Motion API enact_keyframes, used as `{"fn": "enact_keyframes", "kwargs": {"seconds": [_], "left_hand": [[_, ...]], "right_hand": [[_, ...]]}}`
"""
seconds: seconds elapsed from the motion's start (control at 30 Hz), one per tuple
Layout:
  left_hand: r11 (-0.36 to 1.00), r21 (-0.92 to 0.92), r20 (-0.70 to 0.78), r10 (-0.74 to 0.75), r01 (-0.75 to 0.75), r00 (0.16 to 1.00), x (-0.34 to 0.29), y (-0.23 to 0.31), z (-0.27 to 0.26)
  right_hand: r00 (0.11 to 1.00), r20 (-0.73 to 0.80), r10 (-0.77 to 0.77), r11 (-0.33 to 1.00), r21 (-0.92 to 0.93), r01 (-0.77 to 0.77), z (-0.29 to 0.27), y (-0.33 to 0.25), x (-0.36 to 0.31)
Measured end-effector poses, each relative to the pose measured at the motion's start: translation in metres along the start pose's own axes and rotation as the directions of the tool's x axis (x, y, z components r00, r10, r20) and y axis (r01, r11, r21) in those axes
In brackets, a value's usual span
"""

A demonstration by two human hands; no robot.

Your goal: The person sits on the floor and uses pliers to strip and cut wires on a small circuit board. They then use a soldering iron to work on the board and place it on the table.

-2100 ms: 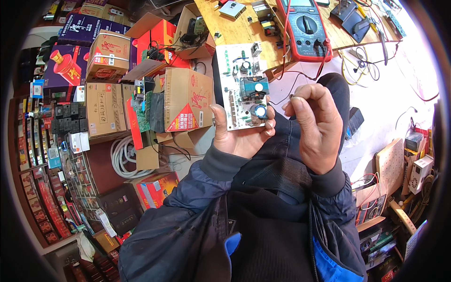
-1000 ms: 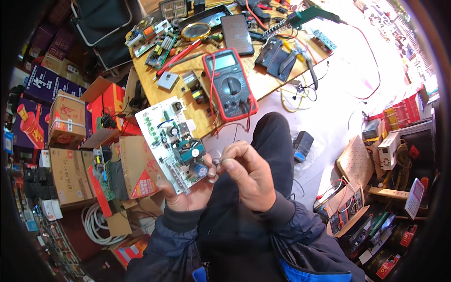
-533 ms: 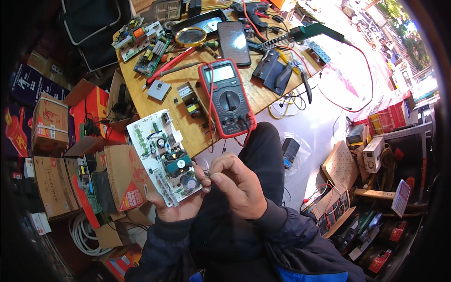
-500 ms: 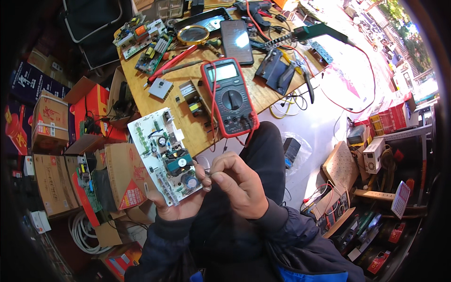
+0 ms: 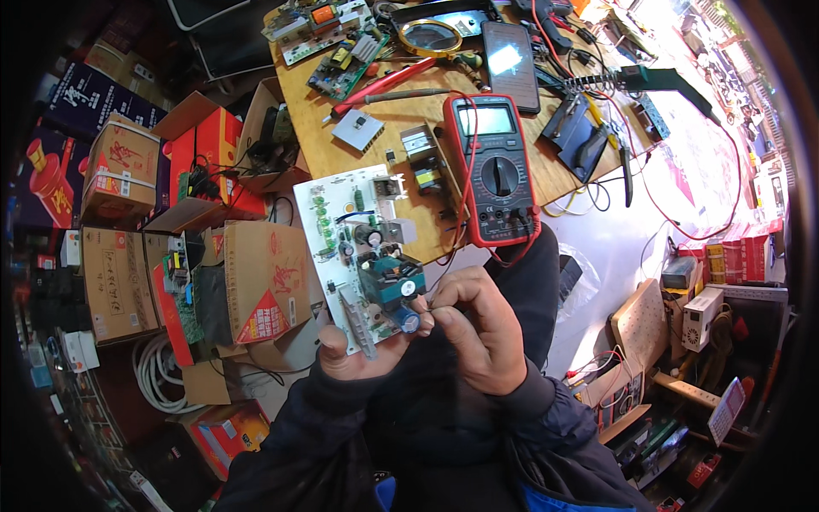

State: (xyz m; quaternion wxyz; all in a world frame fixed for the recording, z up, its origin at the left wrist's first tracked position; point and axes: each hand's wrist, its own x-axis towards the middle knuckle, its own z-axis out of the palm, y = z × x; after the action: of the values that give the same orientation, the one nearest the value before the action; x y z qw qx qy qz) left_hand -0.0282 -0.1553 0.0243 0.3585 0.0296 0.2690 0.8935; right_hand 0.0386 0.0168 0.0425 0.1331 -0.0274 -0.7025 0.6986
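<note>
A white circuit board [image 5: 343,277] is tilted up over my lap, carrying a green-wrapped transformer, a blue capacitor and a grey heatsink. My left hand [image 5: 367,358] grips its lower end from beneath, thumb by the left edge and fingertips at the right edge near the capacitor. At that right edge my right hand [image 5: 482,328] is closed in a pinch, thumb against forefinger, close to the left fingertips. Whatever sits in the pinch is too small to make out. Beyond the board, a red-rimmed multimeter [image 5: 496,171] lies on the wooden table [image 5: 397,183].
On the table are a soldering iron [image 5: 397,96], a magnifying glass [image 5: 429,37], a phone [image 5: 510,68], pliers [image 5: 607,132] and more circuit boards [image 5: 350,64]. Cardboard boxes [image 5: 271,282] stack up at my left. A calculator [image 5: 727,412] and a wooden board [image 5: 640,324] are at right.
The whole view has shifted, so table, boxes and hands appear farther right in the picture. My left hand keeps its hold on the circuit board, and the right hand stays pinched at its edge.
</note>
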Motion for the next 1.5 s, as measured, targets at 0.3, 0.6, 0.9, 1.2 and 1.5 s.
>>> {"fn": "enact_keyframes", "kwargs": {"seconds": [0.3,0.6,0.9,1.2,1.5], "left_hand": [[0.996,-0.082,0.034,0.034,-0.031,0.999,0.001,0.002,-0.001],[0.990,-0.015,0.046,0.139,-0.139,0.989,0.007,0.023,-0.010],[0.989,-0.054,-0.017,0.140,-0.141,0.990,0.014,0.021,-0.007],[0.996,-0.025,-0.037,0.087,-0.088,0.996,0.026,0.020,-0.007],[0.999,0.003,-0.019,0.043,-0.043,0.999,0.030,0.010,0.003]], "right_hand": [[0.996,-0.082,-0.046,0.997,-0.062,0.041,-0.017,-0.014,0.002],[0.696,-0.649,-0.307,0.730,-0.630,-0.264,-0.199,0.018,0.050],[0.720,-0.685,0.107,0.771,-0.400,-0.496,-0.269,0.063,0.083],[0.742,-0.554,0.378,0.919,0.128,-0.372,-0.250,0.013,0.017],[0.872,-0.455,0.182,0.835,0.540,0.108,-0.177,-0.010,-0.054]]}}
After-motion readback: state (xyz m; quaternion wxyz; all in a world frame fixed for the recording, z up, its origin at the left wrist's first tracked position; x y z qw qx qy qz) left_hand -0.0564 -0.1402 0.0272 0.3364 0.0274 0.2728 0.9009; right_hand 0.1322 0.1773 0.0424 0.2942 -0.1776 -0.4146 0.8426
